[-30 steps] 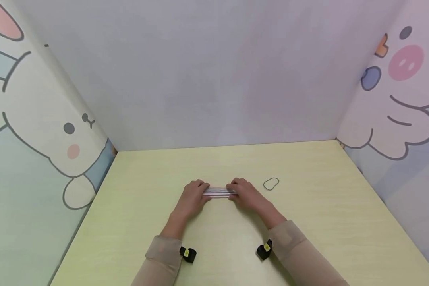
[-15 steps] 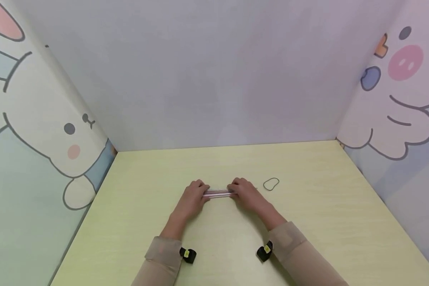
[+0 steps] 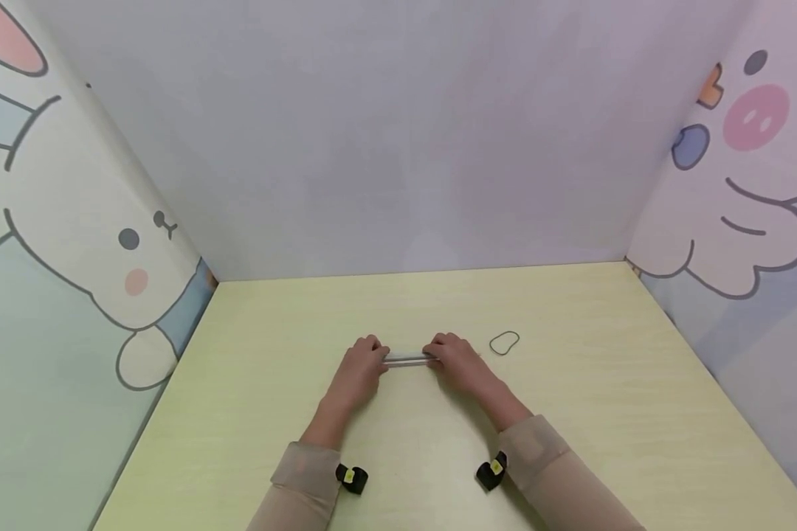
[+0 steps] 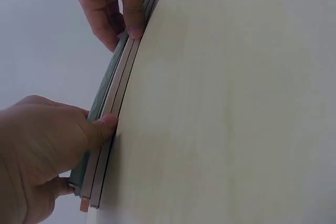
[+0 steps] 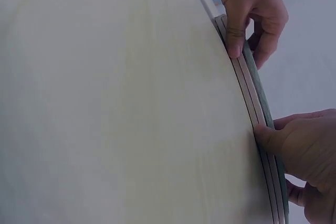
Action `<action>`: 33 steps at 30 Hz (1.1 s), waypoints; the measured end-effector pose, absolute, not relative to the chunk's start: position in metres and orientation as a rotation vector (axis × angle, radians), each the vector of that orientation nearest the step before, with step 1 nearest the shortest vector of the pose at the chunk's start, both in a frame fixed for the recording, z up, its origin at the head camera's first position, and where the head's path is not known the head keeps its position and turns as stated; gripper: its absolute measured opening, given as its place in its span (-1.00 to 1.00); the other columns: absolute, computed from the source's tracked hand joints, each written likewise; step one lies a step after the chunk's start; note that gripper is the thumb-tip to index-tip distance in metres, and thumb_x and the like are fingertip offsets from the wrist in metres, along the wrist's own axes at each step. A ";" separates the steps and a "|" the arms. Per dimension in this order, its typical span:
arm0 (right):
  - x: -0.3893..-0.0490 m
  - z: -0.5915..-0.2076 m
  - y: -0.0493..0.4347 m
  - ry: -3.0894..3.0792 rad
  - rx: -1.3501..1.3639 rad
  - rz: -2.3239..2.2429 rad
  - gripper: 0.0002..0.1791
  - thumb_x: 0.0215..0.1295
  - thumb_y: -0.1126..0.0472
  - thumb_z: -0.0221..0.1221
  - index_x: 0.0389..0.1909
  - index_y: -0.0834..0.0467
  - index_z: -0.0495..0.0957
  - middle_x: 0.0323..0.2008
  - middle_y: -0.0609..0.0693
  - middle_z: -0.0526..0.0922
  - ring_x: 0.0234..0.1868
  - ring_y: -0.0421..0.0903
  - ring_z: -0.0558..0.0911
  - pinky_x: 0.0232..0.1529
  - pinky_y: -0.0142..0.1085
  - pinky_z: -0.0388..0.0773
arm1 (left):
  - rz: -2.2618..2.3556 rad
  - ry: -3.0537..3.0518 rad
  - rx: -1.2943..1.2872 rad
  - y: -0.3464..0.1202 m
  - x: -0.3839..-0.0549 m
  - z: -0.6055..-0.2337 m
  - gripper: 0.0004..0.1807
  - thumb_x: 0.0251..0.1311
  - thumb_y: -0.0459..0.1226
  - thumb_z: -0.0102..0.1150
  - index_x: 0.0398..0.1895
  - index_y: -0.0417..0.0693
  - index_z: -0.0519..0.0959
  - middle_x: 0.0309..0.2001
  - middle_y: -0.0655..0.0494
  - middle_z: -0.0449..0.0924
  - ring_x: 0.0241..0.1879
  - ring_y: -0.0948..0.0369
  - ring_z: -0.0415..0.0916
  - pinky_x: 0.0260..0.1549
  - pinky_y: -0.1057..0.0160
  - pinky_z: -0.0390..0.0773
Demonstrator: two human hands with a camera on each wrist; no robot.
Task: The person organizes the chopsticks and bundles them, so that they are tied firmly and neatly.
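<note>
A bundle of several slim, straight, pencil-like sticks (image 3: 406, 360) lies lengthwise across the middle of the table between both hands. In the left wrist view the sticks (image 4: 116, 82) are side by side, some pale pinkish-grey and one dark green, with blunt ends roughly level. My left hand (image 3: 359, 371) pinches the bundle near its left end, thumb on the near side. Near the other end my right hand (image 3: 457, 363) grips it the same way, as the right wrist view also shows with the sticks (image 5: 252, 87). Fingers hide parts of the far side.
A thin dark loop like a rubber band (image 3: 491, 344) lies on the pale wooden table (image 3: 571, 383), just right of the right hand. A plain grey wall (image 3: 405, 147) rises at the back. Cartoon-printed side walls (image 3: 60, 221) flank the table.
Between the hands the visible sticks turn from whitish and pink stripes to grey, and the bundle looks narrower. Both hands stay almost in place, still gripping the ends.
</note>
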State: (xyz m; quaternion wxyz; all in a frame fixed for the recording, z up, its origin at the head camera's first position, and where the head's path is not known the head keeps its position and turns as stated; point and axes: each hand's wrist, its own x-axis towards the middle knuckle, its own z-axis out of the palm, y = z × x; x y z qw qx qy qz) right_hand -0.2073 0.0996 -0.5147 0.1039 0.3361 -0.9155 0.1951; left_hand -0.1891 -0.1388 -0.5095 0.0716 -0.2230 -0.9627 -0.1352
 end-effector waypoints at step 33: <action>-0.204 -0.514 0.092 -2.730 0.778 0.584 -0.84 0.06 0.39 0.45 -0.38 0.10 0.74 -0.42 -0.08 0.69 -0.35 -0.08 0.66 -0.28 -0.19 0.59 | -0.312 -2.770 -0.485 -0.122 -0.182 -0.509 -0.73 -0.07 -0.57 0.41 -0.30 -0.10 0.75 -0.34 0.06 0.73 -0.37 0.08 0.66 -0.40 0.15 0.62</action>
